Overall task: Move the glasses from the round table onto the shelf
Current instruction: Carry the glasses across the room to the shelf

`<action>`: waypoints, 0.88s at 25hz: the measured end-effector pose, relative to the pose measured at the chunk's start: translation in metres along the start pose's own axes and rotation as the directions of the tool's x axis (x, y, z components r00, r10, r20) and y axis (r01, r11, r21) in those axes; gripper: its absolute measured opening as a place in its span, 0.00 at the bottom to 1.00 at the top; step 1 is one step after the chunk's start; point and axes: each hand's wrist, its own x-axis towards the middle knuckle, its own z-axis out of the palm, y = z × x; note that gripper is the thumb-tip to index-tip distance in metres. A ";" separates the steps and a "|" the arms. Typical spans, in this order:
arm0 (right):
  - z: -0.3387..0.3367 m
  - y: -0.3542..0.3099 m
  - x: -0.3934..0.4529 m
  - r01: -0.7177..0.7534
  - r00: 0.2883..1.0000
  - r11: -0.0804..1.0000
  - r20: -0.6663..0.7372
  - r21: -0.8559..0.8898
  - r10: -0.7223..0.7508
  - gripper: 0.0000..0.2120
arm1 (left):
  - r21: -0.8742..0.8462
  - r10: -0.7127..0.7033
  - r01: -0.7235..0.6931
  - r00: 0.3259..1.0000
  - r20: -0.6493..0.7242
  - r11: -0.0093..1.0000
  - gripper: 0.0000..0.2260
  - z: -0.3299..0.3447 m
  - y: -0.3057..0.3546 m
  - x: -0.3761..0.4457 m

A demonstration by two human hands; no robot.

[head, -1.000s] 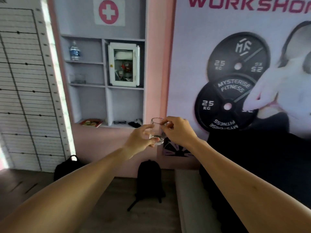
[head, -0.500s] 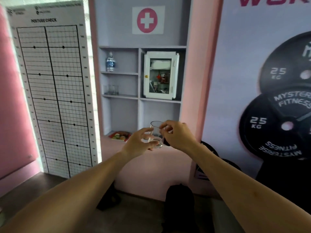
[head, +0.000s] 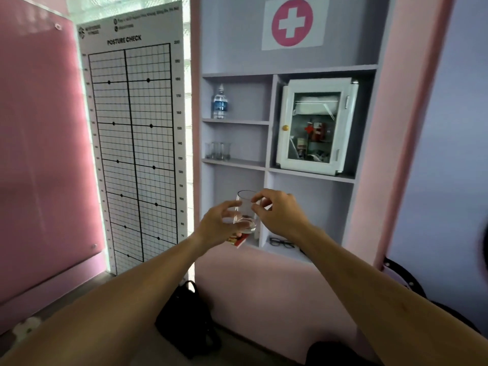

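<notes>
Cradling glass (head: 246, 210), both hands outstretched

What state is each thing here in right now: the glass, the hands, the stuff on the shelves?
Glass: upright, empty, held in the air.
Left hand: grips the glass low.
Right hand: pinches its rim.
Glasses on the shelf: upright.
Water bottle: upright, capped.
First-aid cabinet: door closed.
Spectacles: lying unfolded.

Both hands hold glass (head: 246, 211) before shelf (head: 235, 162).

Clear glass (head: 245, 211), lilac shelf (head: 235, 161), pink-and-white cross sign (head: 292, 21), black-gridded chart (head: 132, 143)
</notes>
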 end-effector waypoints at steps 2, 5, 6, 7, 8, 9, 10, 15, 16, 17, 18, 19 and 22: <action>0.017 0.010 0.040 0.025 0.999 1.000 0.030 0.018 -0.025 0.07 | 0.035 0.003 -0.002 1.000 -0.029 0.999 0.30 -0.013 -0.017 0.033; 0.040 0.023 0.102 0.068 0.996 0.996 0.050 0.049 -0.071 0.05 | 0.053 0.009 -0.004 0.995 -0.096 0.999 0.30 -0.031 -0.036 0.083; 0.049 0.027 0.122 0.084 0.995 0.995 0.053 0.062 -0.087 0.05 | 0.050 0.008 -0.002 0.993 -0.114 0.999 0.29 -0.036 -0.043 0.099; 0.057 0.030 0.139 0.095 0.994 0.993 0.052 0.075 -0.099 0.06 | 0.040 0.003 0.002 0.991 -0.132 0.999 0.29 -0.041 -0.048 0.112; 0.065 0.032 0.154 0.108 0.992 0.990 0.051 0.086 -0.112 0.06 | 0.023 -0.003 0.007 0.988 -0.152 1.000 0.29 -0.045 -0.053 0.124; 0.075 0.035 0.171 0.120 0.991 0.988 0.053 0.098 -0.125 0.07 | 0.005 -0.013 0.014 0.984 -0.177 1.000 0.29 -0.049 -0.060 0.137; 0.085 0.037 0.188 0.127 0.990 0.986 0.054 0.112 -0.134 0.07 | -0.009 -0.025 0.023 0.980 -0.198 1.000 0.29 -0.054 -0.068 0.150; 0.140 0.050 0.261 0.140 0.986 0.981 0.076 0.135 -0.152 0.07 | -0.034 -0.064 0.058 0.970 -0.234 0.998 0.27 -0.087 -0.113 0.215; 0.148 0.052 0.274 0.141 0.986 0.982 0.070 0.128 -0.151 0.07 | -0.031 -0.067 0.061 0.972 -0.226 0.998 0.27 -0.093 -0.121 0.228; 0.157 0.054 0.290 0.137 0.987 0.983 0.062 0.125 -0.146 0.07 | -0.025 -0.065 0.061 0.974 -0.217 0.998 0.28 -0.101 -0.129 0.244; 0.165 0.055 0.306 0.132 0.989 0.984 0.054 0.121 -0.139 0.07 | -0.017 -0.058 0.056 0.976 -0.208 0.998 0.28 -0.109 -0.135 0.261; 0.172 0.055 0.322 0.126 0.991 0.985 0.039 0.115 -0.132 0.07 | -0.008 -0.047 0.046 0.979 -0.200 0.999 0.29 -0.117 -0.141 0.279; 0.185 0.056 0.371 0.105 0.994 0.990 -0.029 0.090 -0.103 0.06 | -0.003 -0.012 0.011 0.986 -0.166 1.000 0.29 -0.141 -0.152 0.334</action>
